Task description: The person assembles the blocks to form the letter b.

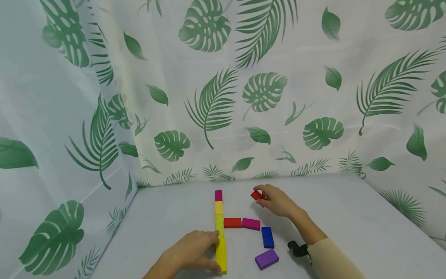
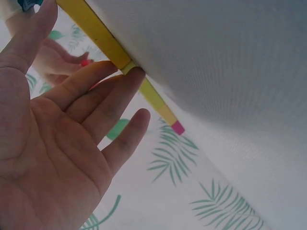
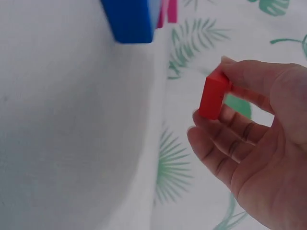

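Note:
My right hand (image 1: 278, 201) pinches a small red block (image 3: 212, 96) between thumb and fingers, held over the table beyond the other blocks. My left hand (image 1: 189, 248) lies along the left side of a column of blocks, its fingers and thumb extended. Its thumb is at the near end of the bright yellow block (image 1: 221, 257), and its fingertips are where that block meets a paler yellow one (image 1: 219, 223). Farther up the same column come a light orange-yellow block (image 1: 218, 208) and a magenta block (image 1: 218, 195) at the far end.
From the column's right side a second red block (image 1: 232, 223) and another magenta block (image 1: 251, 224) run rightward. A blue block (image 1: 267, 237) and a purple block (image 1: 266, 259) curve back toward the near edge. Leaf-printed cloth (image 1: 223, 155) encloses the white table behind and at the sides.

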`<state>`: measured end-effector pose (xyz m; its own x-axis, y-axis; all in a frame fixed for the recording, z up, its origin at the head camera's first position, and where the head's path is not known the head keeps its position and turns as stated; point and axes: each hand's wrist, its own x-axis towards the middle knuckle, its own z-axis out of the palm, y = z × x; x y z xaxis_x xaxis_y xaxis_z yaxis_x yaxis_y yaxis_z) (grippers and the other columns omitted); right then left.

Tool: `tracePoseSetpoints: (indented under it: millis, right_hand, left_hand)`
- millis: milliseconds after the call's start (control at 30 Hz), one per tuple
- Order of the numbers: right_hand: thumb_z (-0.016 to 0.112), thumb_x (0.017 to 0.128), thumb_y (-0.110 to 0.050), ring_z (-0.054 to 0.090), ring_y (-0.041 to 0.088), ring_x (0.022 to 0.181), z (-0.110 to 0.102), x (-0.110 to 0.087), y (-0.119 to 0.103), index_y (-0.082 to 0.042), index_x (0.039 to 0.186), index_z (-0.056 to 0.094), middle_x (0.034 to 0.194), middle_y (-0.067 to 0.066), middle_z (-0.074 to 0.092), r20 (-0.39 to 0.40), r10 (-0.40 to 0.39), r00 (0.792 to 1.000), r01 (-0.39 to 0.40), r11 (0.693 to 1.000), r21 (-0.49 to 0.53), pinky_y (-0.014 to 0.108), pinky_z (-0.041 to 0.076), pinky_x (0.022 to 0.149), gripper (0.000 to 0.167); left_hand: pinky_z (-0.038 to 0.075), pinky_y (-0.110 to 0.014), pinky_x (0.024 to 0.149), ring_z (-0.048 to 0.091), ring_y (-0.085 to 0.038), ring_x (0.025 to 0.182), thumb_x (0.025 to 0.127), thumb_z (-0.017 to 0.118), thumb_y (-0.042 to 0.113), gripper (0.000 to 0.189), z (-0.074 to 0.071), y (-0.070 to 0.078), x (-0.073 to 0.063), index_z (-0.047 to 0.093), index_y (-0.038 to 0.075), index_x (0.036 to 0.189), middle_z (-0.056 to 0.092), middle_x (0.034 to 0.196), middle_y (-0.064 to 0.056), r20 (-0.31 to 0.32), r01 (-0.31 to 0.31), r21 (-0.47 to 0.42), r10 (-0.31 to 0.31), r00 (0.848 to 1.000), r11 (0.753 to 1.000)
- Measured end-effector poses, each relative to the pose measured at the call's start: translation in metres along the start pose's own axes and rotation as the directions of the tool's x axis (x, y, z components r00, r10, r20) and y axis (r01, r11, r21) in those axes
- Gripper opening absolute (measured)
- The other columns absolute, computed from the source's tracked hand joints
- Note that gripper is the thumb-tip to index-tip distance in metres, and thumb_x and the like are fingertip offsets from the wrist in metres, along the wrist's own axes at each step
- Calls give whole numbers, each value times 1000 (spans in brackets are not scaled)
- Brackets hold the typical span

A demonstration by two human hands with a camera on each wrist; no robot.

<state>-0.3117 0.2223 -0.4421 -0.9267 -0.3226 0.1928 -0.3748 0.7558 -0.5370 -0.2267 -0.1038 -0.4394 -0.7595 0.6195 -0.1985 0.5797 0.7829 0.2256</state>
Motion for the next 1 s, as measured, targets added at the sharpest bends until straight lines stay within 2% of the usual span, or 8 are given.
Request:
tracePoseSetpoints:
  millis: [133, 233, 400, 567, 833, 1000]
  right_hand:
    - [74, 97, -20, 58, 18, 95, -4, -4, -11, -17, 140, 63, 106, 3, 65, -18, -50, 999, 50, 999, -9, 29, 54, 73, 44]
    - [75, 97, -22, 60, 17, 97, -5, -7, -19, -20, 140, 63, 108, 1, 65, -15, -76, 997, 76, 997, -18, 28, 56, 75, 44]
    - [74, 97, -23, 59, 14, 96, -7, -11, -34, -23, 138, 64, 106, -4, 64, 35, -118, 992, 117, 993, 13, 24, 57, 75, 43]
    - [75, 97, -22, 59, 13, 94, -10, -16, -44, -21, 137, 65, 104, -5, 65, 58, -172, 983, 172, 985, 12, 22, 56, 74, 42]
    - [76, 95, -23, 60, 14, 97, -9, -21, -56, -21, 138, 65, 107, -6, 65, 96, -178, 979, 177, 984, 16, 20, 56, 73, 44]
    - [78, 95, -28, 59, 12, 96, -7, -23, -63, -25, 135, 66, 103, -10, 65, 168, -227, 959, 230, 973, 5, 24, 58, 77, 42]
  left_hand:
    - [51, -40, 112, 62, -16, 131, 76, 84, 66, 71, -1, -1, -2, 71, 23, 131, 62, 149, 0, -23, -27, 25, 28, 999, 999]
    - [51, -41, 113, 61, -17, 133, 76, 83, 67, 72, -1, -2, -2, 70, 23, 132, 61, 150, 0, -18, -25, 23, 26, 1000, 999]
    - [51, -41, 113, 61, -16, 133, 77, 81, 68, 72, -3, -1, 0, 70, 24, 133, 61, 150, 2, 6, -5, 10, 5, 1000, 1000]
    - [52, -41, 112, 62, -15, 131, 77, 82, 67, 71, -3, 0, 3, 70, 26, 132, 61, 149, 3, 22, 12, 9, -12, 1000, 1000]
    - [52, -41, 112, 62, -15, 131, 77, 82, 68, 71, -1, 0, 2, 70, 26, 133, 62, 149, 4, 25, 23, 10, -23, 999, 1000]
    - [52, -42, 112, 62, -15, 132, 76, 82, 68, 71, 0, 0, 1, 70, 26, 133, 62, 149, 3, 20, 21, 8, -21, 1000, 1000]
